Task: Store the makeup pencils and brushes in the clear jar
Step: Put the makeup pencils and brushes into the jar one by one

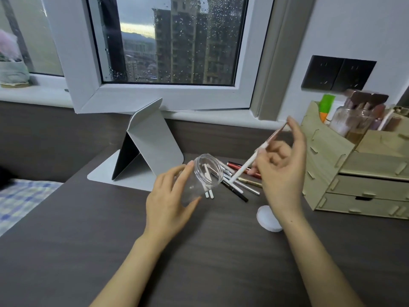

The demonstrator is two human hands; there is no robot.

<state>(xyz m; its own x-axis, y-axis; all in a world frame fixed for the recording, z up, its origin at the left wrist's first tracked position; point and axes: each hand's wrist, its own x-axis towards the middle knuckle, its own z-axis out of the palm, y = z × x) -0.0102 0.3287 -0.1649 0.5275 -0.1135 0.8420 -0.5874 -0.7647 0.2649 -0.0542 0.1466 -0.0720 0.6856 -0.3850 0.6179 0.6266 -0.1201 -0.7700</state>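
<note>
My left hand (170,202) grips the clear jar (202,176), tilted so its mouth faces right and up above the dark desk. My right hand (281,173) holds a white-handled makeup brush (245,166) at a slant, its lower end close to the jar's rim and its pinkish top near my fingertips. Behind the jar lies a pile of makeup pencils (239,185): black, silver, gold and red ones, plus two short white sticks (209,193) seen partly through the jar.
A white round lid (266,218) lies on the desk by my right wrist. A wooden drawer organiser (354,173) with bottles and brushes stands at right. A folded grey stand mirror (146,147) sits behind the jar, under the open window.
</note>
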